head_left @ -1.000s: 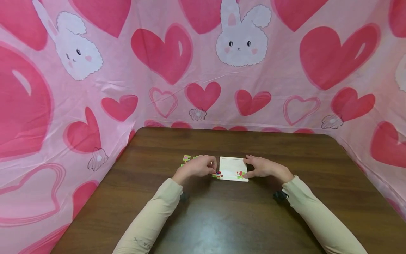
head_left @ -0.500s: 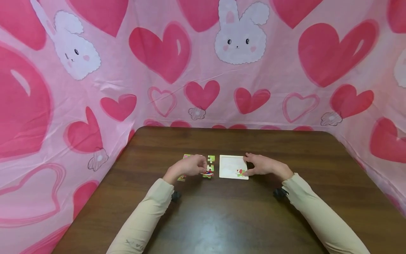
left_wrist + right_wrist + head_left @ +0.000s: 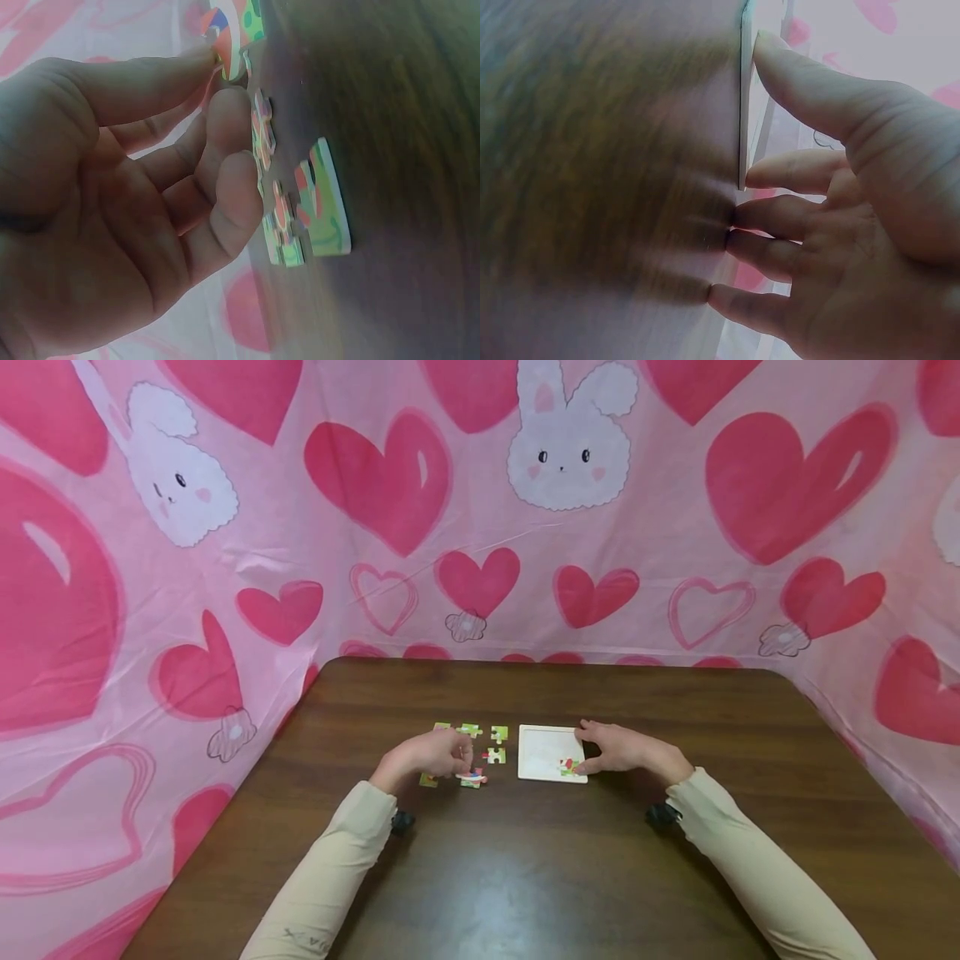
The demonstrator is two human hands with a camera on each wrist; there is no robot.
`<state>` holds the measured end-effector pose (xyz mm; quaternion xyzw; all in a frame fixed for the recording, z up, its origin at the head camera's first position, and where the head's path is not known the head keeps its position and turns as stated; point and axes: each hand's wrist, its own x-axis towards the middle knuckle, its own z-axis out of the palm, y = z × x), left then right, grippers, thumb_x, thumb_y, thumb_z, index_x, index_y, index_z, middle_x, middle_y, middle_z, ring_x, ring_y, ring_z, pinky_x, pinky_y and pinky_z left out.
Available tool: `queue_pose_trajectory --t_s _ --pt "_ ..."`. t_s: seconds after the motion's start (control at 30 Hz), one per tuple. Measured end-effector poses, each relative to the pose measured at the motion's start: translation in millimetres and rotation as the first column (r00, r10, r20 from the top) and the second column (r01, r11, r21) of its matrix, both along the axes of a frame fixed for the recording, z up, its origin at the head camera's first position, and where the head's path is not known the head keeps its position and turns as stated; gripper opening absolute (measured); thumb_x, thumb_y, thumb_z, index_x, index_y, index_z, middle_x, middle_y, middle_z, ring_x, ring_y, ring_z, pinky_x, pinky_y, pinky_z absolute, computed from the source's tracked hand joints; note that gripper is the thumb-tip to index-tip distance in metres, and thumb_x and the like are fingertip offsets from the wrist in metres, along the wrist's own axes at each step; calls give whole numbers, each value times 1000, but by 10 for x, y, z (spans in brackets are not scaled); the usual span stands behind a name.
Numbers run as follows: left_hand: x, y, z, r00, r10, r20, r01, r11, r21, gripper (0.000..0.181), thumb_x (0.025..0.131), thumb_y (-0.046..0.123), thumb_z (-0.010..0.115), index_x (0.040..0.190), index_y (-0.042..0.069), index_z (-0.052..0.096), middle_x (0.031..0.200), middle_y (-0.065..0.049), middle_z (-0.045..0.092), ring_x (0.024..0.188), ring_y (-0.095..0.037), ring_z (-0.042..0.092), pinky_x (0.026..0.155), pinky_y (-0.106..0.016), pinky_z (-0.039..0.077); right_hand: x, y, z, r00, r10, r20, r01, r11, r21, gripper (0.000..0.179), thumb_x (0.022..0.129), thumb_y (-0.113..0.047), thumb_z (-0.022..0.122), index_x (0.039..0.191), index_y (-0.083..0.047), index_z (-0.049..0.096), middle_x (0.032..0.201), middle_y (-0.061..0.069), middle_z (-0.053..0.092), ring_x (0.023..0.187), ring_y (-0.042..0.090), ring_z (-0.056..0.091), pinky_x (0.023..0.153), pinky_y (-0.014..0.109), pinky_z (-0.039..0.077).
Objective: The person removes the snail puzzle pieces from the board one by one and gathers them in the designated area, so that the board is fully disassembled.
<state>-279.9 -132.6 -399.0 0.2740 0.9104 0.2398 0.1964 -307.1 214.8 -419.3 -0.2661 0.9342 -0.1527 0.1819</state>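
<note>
My left hand (image 3: 431,753) pinches a small jigsaw piece (image 3: 229,34), red, white and blue, between thumb and index finger. The other fingers curl loosely beneath. In the head view this piece overlaps a green puzzle piece (image 3: 471,784) lying on the table. A square white puzzle tray (image 3: 547,750) lies to the right, with a red and green piece (image 3: 567,767) in its lower right corner. My right hand (image 3: 621,752) rests at the tray's right side, thumb on its near corner and index fingertip at the edge; its remaining fingertips touch the table.
Several loose green puzzle pieces lie around the left hand, among them one piece (image 3: 500,734) at the far side and another (image 3: 497,756) just left of the tray. A piece (image 3: 428,781) is partly under the left hand. A pink heart-print cloth (image 3: 637,543) hangs behind the brown table (image 3: 525,877).
My left hand has moved left from the tray's near left corner to over the loose pieces, still pinching the jigsaw piece. Pieces beside the tray are uncovered. The right hand stays at the tray.
</note>
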Motion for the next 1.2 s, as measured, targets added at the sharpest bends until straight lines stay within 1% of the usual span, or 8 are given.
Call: queue_pose_trajectory --t_s 0.17,0.3,0.43,0.57,0.7,0.83,1.03,1.2 --pt "-12 -58 -26 999 0 45 0 1000 1 15 93 3 60 80 9 57 64 4 46 55 -9 41 52 -25 36 -1 10 -7 1000 6 15 -6 1000 -2 78 87 -45 70 145 1 43 156 30 25 145 46 26 114 58 27" --pt "-25 -85 -40 999 2 34 -2 1000 -9 16 93 5 61 78 9 58 63 4 47 55 -10 43 53 -26 37 -6 19 -15 1000 -9 18 9 1000 -2 79 87 -45 70 145 0 43 157 28 26 145 44 26 115 57 27" --pt "-26 -115 -44 999 41 35 -39 998 -40 11 92 8 64 82 11 61 68 3 53 59 -11 49 57 -28 42 -1 10 -16 1000 16 6 -16 1000 -3 78 87 -45 70 144 1 44 156 31 26 145 46 26 114 58 27" --pt "-23 -130 -39 998 53 33 -51 998 -49 9 93 7 63 84 10 62 69 2 55 58 -12 50 58 -28 43 12 -3 -5 1000 25 2 -25 1000 -3 76 88 -43 70 143 2 45 155 32 26 145 47 26 114 58 27" --pt "-26 -136 -27 999 52 5 -51 997 -57 11 92 7 63 81 10 61 68 3 56 57 -11 50 57 -27 42 21 -12 5 1000 19 -3 -19 1000 2 76 88 -44 70 143 2 45 155 32 26 144 47 26 114 58 27" --pt "-40 -140 -5 998 63 -28 -65 994 -87 10 93 13 65 83 14 63 73 3 59 61 -12 54 61 -28 44 23 -18 8 1000 27 -11 -27 1000 5 77 88 -45 70 143 3 45 155 32 27 144 46 27 114 58 27" --pt "-66 -44 43 996 75 -44 -76 997 -20 8 95 17 62 90 12 65 75 -4 62 58 -13 52 56 -30 44 20 -23 29 999 32 -19 -32 999 5 76 88 -44 70 142 2 45 154 33 27 144 47 27 114 58 27" --pt "-87 95 41 996 67 -55 -66 997 27 6 95 17 61 91 13 64 73 2 57 56 -11 49 56 -30 43 8 -14 28 1000 25 -16 -25 1000 6 76 88 -45 70 143 2 45 155 33 27 144 47 27 114 58 27"
